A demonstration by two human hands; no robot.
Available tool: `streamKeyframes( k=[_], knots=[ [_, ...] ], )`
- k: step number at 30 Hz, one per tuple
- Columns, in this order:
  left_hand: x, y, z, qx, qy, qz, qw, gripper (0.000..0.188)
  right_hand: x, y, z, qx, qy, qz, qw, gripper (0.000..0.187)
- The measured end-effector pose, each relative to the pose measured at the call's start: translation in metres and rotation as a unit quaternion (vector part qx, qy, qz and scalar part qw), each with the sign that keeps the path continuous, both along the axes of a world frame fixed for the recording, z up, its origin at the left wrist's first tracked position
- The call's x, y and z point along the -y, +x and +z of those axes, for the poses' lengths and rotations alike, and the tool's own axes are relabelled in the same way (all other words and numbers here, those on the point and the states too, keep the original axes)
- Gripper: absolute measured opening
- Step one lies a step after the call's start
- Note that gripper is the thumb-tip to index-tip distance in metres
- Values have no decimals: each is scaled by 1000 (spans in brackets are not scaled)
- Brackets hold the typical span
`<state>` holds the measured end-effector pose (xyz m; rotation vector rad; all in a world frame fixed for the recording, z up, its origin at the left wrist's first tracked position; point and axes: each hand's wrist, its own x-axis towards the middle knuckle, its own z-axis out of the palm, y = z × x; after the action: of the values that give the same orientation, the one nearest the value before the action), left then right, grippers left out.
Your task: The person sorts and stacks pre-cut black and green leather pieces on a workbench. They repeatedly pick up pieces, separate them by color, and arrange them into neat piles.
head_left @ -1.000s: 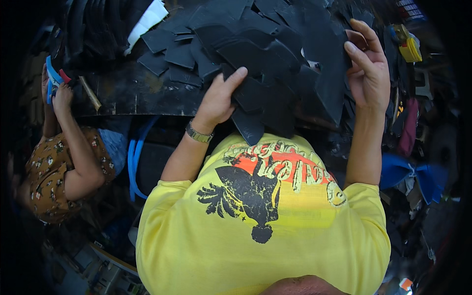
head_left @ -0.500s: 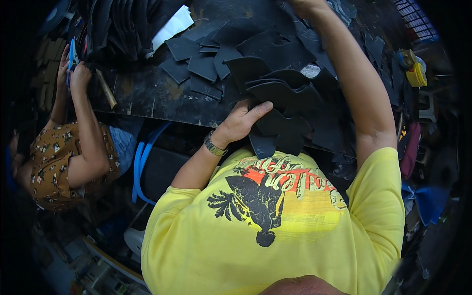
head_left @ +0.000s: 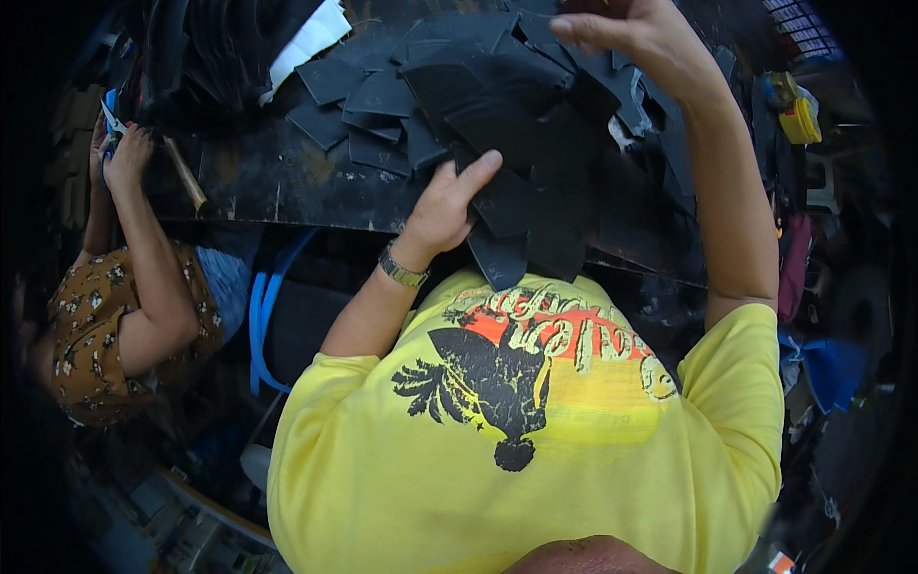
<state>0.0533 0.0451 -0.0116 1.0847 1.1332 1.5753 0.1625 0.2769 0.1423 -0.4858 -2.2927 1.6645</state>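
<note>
My left hand [head_left: 448, 206] grips the near left edge of several black flat cut pieces [head_left: 545, 182], thumb on top and fingers hidden beneath. These thin, stiff-looking pieces overlap, and their pointed corners hang over the table edge close to my yellow shirt. My right hand [head_left: 622, 33] is raised above the far side of the pile, its fingers partly cut off by the upper edge of the view. Whether it holds anything cannot be seen. More loose black pieces [head_left: 378, 96] lie in a heap beyond my left hand.
At the left, another person's hands [head_left: 129, 158] hold scissors [head_left: 113, 120]. A wooden stick [head_left: 185, 174] lies on the dark table [head_left: 249, 182]. A tall black stack [head_left: 206, 57] and a white sheet [head_left: 306, 48] are at the back left. A yellow container [head_left: 799, 122] stands right.
My right hand has come further into view over the pile. The fanned black pieces under my left hand now lie flatter. The other person's scissors have opened.
</note>
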Motion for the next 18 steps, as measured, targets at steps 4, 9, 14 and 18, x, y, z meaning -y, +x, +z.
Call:
streamKeyframes(
  k=[4,9,14,18],
  knots=[
    [-5,0,-9,4,-130,51,990,31,29,35,-17,52,124,32,990,46],
    [-4,1,-6,134,-122,36,983,33,79,62,-40,1,291,-55,955,65],
    [-4,2,2,310,-117,14,943,30,119,77,-51,68,429,-20,901,69],
    [-3,4,-3,318,-127,26,939,27,120,78,-63,24,312,-32,949,64]
  ],
)
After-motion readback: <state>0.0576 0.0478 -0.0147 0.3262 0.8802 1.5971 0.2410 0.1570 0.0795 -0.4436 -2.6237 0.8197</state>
